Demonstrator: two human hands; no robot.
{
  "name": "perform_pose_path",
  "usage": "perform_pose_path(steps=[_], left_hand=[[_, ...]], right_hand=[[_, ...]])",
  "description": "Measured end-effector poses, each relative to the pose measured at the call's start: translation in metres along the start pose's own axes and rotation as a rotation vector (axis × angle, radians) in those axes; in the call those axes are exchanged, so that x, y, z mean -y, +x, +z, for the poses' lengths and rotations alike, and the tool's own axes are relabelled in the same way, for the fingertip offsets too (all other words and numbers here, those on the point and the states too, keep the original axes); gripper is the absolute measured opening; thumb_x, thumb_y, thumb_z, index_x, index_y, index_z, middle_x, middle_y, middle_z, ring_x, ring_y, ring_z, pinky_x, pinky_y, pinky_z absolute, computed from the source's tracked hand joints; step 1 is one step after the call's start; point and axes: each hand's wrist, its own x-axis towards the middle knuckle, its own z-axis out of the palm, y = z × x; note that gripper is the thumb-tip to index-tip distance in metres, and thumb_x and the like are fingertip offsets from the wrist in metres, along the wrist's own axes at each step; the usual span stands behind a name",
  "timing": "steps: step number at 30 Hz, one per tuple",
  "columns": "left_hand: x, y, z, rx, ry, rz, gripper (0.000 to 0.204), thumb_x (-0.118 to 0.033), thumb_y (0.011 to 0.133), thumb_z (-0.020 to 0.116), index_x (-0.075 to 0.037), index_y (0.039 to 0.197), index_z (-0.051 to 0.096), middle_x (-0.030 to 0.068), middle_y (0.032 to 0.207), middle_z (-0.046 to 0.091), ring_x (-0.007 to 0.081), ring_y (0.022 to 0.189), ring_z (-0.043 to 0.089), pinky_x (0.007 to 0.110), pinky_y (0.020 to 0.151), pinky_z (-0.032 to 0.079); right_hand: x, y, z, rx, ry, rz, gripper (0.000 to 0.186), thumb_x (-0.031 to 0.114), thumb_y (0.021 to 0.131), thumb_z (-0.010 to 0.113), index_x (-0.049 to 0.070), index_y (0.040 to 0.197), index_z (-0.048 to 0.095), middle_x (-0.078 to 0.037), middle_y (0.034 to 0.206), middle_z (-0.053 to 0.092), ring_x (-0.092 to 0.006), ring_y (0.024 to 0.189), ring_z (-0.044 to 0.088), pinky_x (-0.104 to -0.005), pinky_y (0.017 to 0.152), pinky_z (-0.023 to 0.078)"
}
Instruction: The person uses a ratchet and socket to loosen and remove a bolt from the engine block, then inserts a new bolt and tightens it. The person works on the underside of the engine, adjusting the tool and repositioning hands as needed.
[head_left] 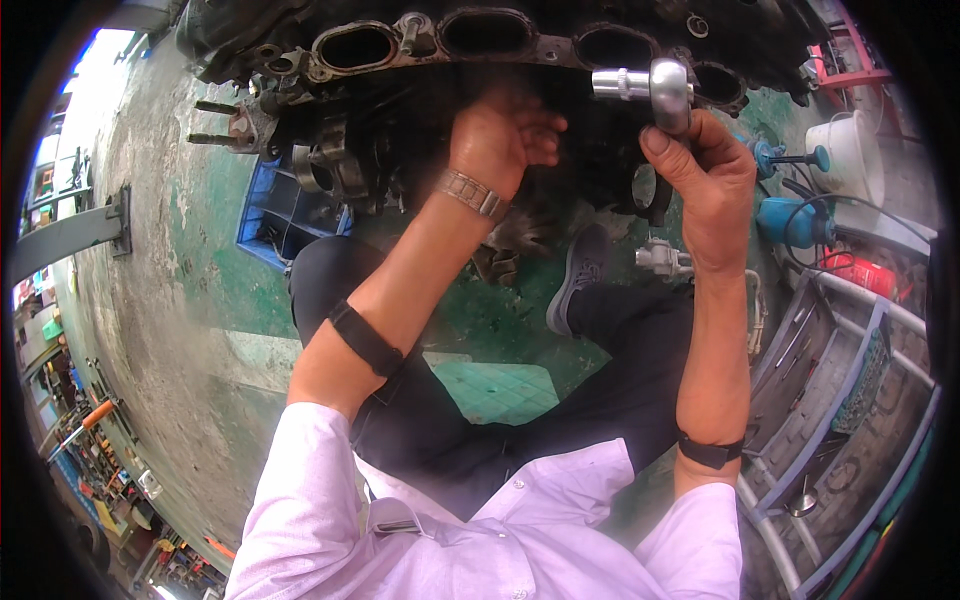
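Observation:
My right hand (708, 180) is closed around a shiny metal ratchet wrench (668, 88), its thumb along the handle below the round head. A silver socket (620, 84) points left from that head, in front of the engine. My left hand (503, 140) reaches in under the edge of the engine (560, 52), above a wrist with a metal bracelet. Its visible fingers are loosely bent and apart, slightly blurred; the part nearest the engine is in shadow. Oval ports (485, 35) run in a row along the engine's light metal flange. Dark, greasy parts (340, 160) hang below on the left.
A blue divided crate (265, 215) sits on the worn green floor (200, 280) beyond my left knee. To the right are a white bucket (850, 150), blue tool (795, 220), red cylinder (860, 275) and metal rack (800, 370). A grey shoe (580, 275) stands below the engine.

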Motion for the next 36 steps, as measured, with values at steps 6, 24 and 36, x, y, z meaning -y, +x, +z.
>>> perform_pose_path(steps=[6, 24, 36], left_hand=[[0.002, -0.012, 0.009, -0.172, 0.079, 0.085, 0.028, -0.024, 0.091, 0.044, 0.001, 0.102, 0.049, 0.0171, 0.077, 0.064, 0.0210, 0.049, 0.057, 0.031, 0.043, 0.048], [0.002, -0.012, 0.003, -0.044, -0.012, 0.104, 0.026, -0.020, 0.090, 0.049, 0.003, 0.101, 0.051, 0.0201, 0.081, 0.065, 0.0195, 0.050, 0.057, 0.031, 0.044, 0.049], [0.001, -0.019, 0.009, -0.086, 0.074, 0.113, 0.028, -0.022, 0.092, 0.046, 0.005, 0.095, 0.053, 0.0189, 0.077, 0.065, 0.0195, 0.047, 0.056, 0.031, 0.041, 0.048]], right_hand=[[-0.002, 0.001, 0.001, -0.007, 0.004, -0.009, 0.014, 0.002, 0.076, 0.074, 0.004, 0.072, 0.061, 0.007, 0.070, 0.056, -0.0018, 0.064, 0.047, -0.0172, 0.059, 0.035], [-0.001, 0.000, 0.004, 0.036, 0.019, 0.003, 0.009, 0.001, 0.076, 0.073, 0.003, 0.076, 0.064, 0.006, 0.072, 0.060, -0.0024, 0.065, 0.050, -0.0182, 0.060, 0.038], [-0.003, 0.000, 0.004, 0.047, -0.009, 0.009, 0.010, 0.001, 0.076, 0.073, 0.003, 0.077, 0.064, 0.005, 0.074, 0.062, -0.0028, 0.068, 0.052, -0.0185, 0.062, 0.041]])
